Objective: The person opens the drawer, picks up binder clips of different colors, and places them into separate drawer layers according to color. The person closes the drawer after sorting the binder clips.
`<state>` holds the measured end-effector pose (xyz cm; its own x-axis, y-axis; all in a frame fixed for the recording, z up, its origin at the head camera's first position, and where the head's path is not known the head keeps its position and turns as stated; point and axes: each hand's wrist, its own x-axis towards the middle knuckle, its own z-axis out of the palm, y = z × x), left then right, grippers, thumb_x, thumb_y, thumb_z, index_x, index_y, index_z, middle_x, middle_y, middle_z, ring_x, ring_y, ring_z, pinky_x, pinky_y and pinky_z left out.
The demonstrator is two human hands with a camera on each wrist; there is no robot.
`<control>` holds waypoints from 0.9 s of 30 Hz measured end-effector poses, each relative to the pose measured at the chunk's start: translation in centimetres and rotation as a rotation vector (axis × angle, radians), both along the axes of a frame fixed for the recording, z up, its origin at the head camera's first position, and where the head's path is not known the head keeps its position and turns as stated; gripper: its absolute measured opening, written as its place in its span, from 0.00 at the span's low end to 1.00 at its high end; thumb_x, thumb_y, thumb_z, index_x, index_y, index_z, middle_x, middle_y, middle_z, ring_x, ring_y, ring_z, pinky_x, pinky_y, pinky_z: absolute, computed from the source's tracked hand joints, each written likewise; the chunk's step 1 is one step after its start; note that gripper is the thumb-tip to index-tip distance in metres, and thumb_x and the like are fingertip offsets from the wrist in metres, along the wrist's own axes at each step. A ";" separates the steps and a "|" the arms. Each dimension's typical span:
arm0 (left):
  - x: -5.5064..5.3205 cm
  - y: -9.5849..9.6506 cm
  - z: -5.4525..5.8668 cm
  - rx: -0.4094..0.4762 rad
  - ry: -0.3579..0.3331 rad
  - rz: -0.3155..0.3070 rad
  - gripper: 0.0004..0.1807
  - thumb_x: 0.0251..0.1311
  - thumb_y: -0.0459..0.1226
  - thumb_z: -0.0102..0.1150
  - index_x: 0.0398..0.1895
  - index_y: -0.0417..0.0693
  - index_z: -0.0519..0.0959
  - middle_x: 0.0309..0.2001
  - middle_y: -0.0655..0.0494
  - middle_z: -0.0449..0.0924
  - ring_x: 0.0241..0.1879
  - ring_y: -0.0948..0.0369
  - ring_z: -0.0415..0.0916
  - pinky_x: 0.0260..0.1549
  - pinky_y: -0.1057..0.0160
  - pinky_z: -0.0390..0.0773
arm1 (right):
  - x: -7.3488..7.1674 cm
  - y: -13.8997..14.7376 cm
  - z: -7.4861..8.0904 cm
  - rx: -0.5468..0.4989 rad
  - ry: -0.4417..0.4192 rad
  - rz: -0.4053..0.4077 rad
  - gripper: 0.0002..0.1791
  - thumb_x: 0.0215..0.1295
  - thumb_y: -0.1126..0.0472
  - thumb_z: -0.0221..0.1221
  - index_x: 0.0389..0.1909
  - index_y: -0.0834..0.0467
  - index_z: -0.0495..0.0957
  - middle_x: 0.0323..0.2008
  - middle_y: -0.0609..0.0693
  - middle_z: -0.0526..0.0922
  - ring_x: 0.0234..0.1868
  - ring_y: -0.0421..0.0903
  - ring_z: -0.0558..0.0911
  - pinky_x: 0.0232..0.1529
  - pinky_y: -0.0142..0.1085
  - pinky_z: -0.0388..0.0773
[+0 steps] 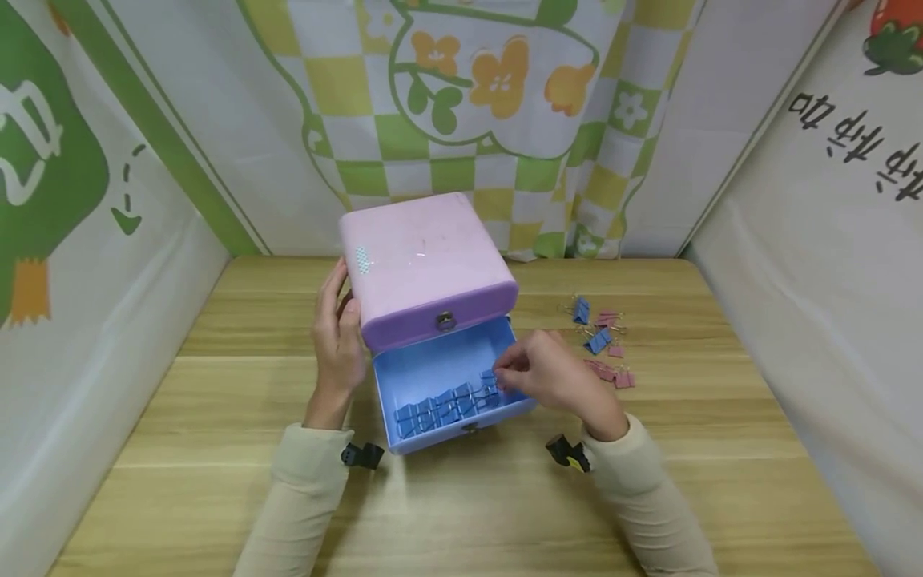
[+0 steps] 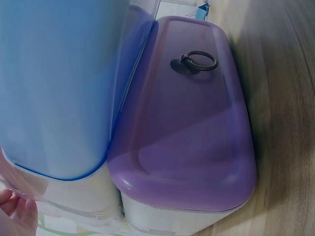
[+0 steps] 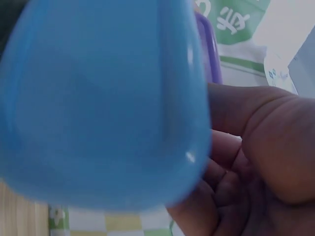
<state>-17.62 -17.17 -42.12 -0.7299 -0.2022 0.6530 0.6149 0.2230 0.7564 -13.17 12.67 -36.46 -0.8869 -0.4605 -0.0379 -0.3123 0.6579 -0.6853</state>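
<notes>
A small chest of drawers with a pink top [image 1: 425,248] stands on the table, its blue drawer [image 1: 425,369] pulled out. Blue binder clips [image 1: 440,409] line the front of that drawer in a row. My left hand [image 1: 337,344] rests against the chest's left side, fingers along the wall; its fingertips [image 2: 18,209] show at the corner of the left wrist view. Over the drawer's right end, my right hand [image 1: 551,373] pinches a blue binder clip [image 1: 489,375] beside the row. In the right wrist view the drawer front [image 3: 98,108] hides the fingertips.
Right of the chest lie loose blue clips [image 1: 597,340] and pink clips [image 1: 623,378] on the wooden table [image 1: 721,449]. Beneath the open drawer is a closed purple drawer [image 2: 182,123] with a ring pull [image 2: 202,61]. A checked curtain [image 1: 461,168] hangs behind.
</notes>
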 end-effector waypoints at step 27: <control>0.0 -0.1 -0.1 -0.019 -0.019 0.004 0.33 0.72 0.41 0.41 0.81 0.45 0.65 0.81 0.50 0.63 0.78 0.53 0.64 0.72 0.67 0.74 | -0.1 0.4 0.6 0.074 0.019 0.006 0.10 0.72 0.60 0.65 0.44 0.59 0.92 0.38 0.49 0.93 0.37 0.39 0.87 0.41 0.36 0.89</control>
